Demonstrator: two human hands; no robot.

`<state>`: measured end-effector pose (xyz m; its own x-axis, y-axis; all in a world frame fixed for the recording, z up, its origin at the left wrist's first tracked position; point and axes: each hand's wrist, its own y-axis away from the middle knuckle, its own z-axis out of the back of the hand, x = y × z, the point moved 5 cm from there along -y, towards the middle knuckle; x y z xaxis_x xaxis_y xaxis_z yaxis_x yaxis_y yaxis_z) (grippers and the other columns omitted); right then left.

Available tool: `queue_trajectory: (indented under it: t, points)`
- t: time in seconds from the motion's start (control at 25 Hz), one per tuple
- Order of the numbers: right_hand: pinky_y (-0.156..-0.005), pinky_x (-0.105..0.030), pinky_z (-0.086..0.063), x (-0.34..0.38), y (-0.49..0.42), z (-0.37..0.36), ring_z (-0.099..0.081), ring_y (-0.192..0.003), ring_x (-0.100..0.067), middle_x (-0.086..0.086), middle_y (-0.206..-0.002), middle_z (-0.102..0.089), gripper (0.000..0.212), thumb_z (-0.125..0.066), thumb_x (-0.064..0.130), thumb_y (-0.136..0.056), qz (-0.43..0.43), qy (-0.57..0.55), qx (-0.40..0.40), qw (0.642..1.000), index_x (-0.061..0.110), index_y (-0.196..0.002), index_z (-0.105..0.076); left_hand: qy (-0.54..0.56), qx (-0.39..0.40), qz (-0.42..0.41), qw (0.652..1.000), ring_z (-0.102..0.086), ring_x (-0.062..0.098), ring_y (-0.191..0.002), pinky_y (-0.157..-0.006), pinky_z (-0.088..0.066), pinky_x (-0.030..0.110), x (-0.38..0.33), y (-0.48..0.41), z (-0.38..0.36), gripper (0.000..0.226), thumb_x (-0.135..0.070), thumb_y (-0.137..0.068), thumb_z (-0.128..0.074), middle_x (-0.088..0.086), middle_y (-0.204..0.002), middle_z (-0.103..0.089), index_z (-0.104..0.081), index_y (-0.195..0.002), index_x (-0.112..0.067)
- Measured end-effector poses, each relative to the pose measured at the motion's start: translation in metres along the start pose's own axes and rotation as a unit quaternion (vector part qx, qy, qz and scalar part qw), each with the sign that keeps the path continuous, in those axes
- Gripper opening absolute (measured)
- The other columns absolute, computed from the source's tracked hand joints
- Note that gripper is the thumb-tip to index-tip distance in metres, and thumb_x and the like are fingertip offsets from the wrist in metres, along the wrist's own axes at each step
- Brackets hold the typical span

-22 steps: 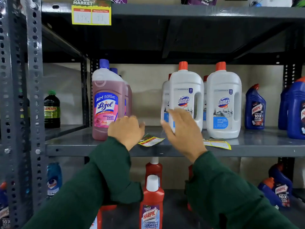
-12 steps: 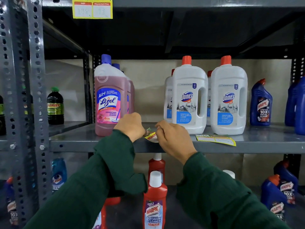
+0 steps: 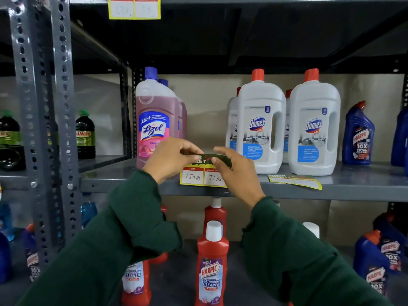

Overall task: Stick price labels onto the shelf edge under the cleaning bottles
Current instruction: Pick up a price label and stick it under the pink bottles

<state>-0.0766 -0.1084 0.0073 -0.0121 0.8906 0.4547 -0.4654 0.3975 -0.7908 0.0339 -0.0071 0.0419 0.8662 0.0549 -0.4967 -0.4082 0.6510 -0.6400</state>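
Observation:
A yellow price label (image 3: 202,176) with "150 Rs" and "75 Rs" written on it hangs upright in front of the grey shelf edge (image 3: 331,192). My left hand (image 3: 171,159) pinches its dark green top strip on the left, and my right hand (image 3: 236,171) pinches it on the right. The label sits between the pink Lizol bottle (image 3: 154,120) and the white Domex bottles (image 3: 262,127). A second label (image 3: 294,181) lies flat on the shelf before the right Domex bottle (image 3: 314,127).
Blue Harpic bottles (image 3: 358,135) stand at the right of the shelf. Red Harpic bottles (image 3: 212,263) fill the shelf below. A stuck label (image 3: 134,7) hangs from the upper shelf edge. A perforated grey upright (image 3: 44,107) and dark bottles (image 3: 85,135) are on the left.
Both hands picked the label up off the shelf and now hold it upright by its top strip in front of the shelf edge. The view has moved closer.

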Motion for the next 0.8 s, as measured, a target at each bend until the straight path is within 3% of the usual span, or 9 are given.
queue_trajectory:
  t: [0.08, 0.24, 0.36, 0.48, 0.64, 0.8]
  points:
    - [-0.080, -0.038, -0.050, 0.014, 0.006, -0.002, -0.060, -0.089, -0.023, -0.007, -0.097, -0.071, 0.019, -0.055, 0.020, -0.088, 0.039, 0.034, 0.006, 0.999, 0.016, -0.104, -0.065, -0.052, -0.012, -0.020, 0.998, -0.059, 0.005, -0.072, -0.060, -0.042, 0.008, 0.002, 0.012, 0.010, 0.009, -0.015, -0.082, -0.068, -0.006, -0.077, -0.067, -0.072, -0.088, -0.019]
    - [-0.077, -0.035, -0.049, 0.022, 0.025, -0.015, -0.059, -0.086, -0.021, -0.007, -0.092, -0.071, 0.017, -0.061, 0.021, -0.084, 0.055, 0.083, 0.029, 0.995, 0.018, -0.099, -0.068, -0.125, -0.035, -0.039, 0.991, -0.064, 0.014, -0.081, -0.078, -0.051, 0.033, 0.013, 0.045, 0.020, 0.005, -0.022, -0.080, -0.069, -0.004, -0.080, -0.074, -0.072, -0.082, -0.025]
    - [-0.072, -0.033, -0.049, 0.017, 0.038, -0.032, -0.059, -0.084, -0.019, -0.006, -0.091, -0.073, 0.016, -0.061, 0.030, -0.083, 0.014, 0.109, 0.048, 0.993, 0.022, -0.095, -0.068, -0.179, -0.055, -0.046, 0.981, -0.059, 0.020, -0.086, -0.084, -0.045, 0.037, 0.024, 0.064, 0.020, 0.006, -0.025, -0.080, -0.068, 0.001, -0.083, -0.074, -0.072, -0.083, -0.027]
    - [-0.070, -0.030, -0.040, 0.022, 0.045, -0.047, -0.049, -0.085, -0.018, -0.003, -0.084, -0.070, 0.013, -0.060, 0.029, -0.083, 0.028, 0.125, 0.029, 0.991, 0.022, -0.087, -0.070, -0.218, -0.062, -0.033, 0.973, -0.056, 0.021, -0.093, -0.096, -0.038, 0.040, 0.036, 0.073, 0.020, 0.007, -0.028, -0.082, -0.065, 0.001, -0.086, -0.072, -0.071, -0.086, -0.028]
    - [-0.074, -0.042, -0.042, 0.034, 0.048, -0.057, -0.041, -0.092, -0.025, -0.005, -0.088, -0.056, 0.010, -0.069, 0.026, -0.076, 0.034, 0.143, -0.042, 0.988, 0.017, -0.079, -0.072, -0.248, -0.092, -0.034, 0.964, -0.050, 0.021, -0.106, -0.104, -0.028, 0.045, 0.050, 0.080, 0.028, 0.006, -0.029, -0.081, -0.066, -0.005, -0.094, -0.071, -0.071, -0.082, -0.027]
    - [-0.080, -0.040, -0.031, 0.038, 0.046, -0.069, -0.035, -0.107, -0.029, -0.005, -0.105, -0.053, 0.012, -0.070, 0.028, -0.076, 0.009, 0.160, -0.056, 0.985, 0.017, -0.077, -0.073, -0.256, -0.096, -0.038, 0.961, -0.042, 0.021, -0.113, -0.104, -0.021, 0.044, 0.060, 0.080, 0.033, 0.008, -0.029, -0.082, -0.065, -0.006, -0.105, -0.067, -0.072, -0.080, -0.026]
